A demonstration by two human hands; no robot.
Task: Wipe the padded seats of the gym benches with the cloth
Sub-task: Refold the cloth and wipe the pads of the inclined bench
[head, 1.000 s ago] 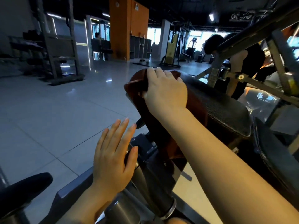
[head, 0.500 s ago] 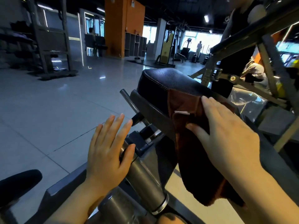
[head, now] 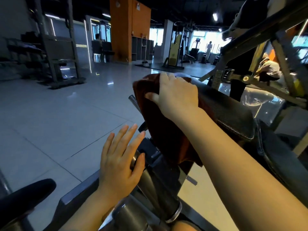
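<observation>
A dark red-brown cloth is draped over the far end and left side of the black padded bench seat. My right hand lies palm down on the cloth at the seat's far end and presses it onto the pad, thumb spread to the left. The cloth's lower part hangs down beside the seat. My left hand is lower left, fingers straight and spread, its palm resting on the grey metal tube of the bench frame under the seat.
A slanted metal machine frame crosses above the seat on the right. A black rounded pad sits at lower left. Grey tiled floor spreads to the left, with racks, an orange pillar and people far behind.
My right hand has slid the cloth from the near part of the seat back up to its far end. My left hand has stayed on the frame tube.
</observation>
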